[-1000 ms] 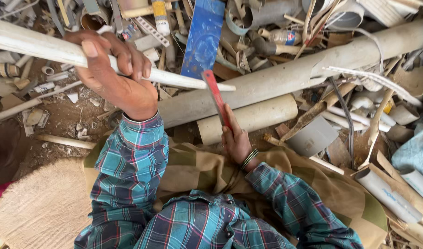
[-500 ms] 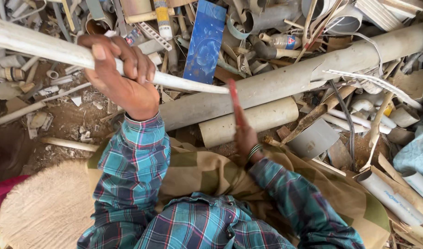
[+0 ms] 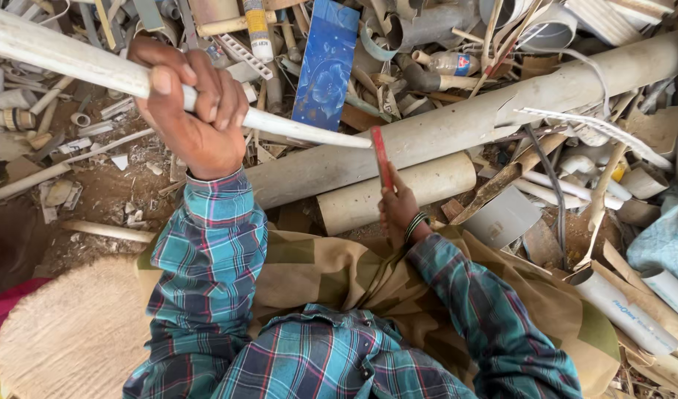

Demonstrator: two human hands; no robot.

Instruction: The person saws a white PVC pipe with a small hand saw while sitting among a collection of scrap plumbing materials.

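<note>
My left hand (image 3: 195, 111) grips a long white plastic pipe (image 3: 65, 58) that runs from the upper left to a tapered end near the middle. My right hand (image 3: 399, 210) holds a thin red blade-like tool (image 3: 381, 157) upright, with its upper end touching the pipe's tip. Both arms wear a teal and red plaid shirt. Below the right hand lies a short cream pipe section (image 3: 398, 191), and behind it a long thick grey pipe (image 3: 502, 111) crosses the heap at a slant.
A heap of scrap plastic pipes, fittings and strips fills the ground ahead and to the right. A blue patterned panel (image 3: 326, 66) stands in the pile. A tan cloth (image 3: 331, 270) covers my lap. A woven round mat (image 3: 73, 332) lies lower left.
The red tool has swung from leaning left to nearly upright, and its top now meets the pipe's tip. The right hand has shifted slightly right. The left hand keeps its grip on the pipe.
</note>
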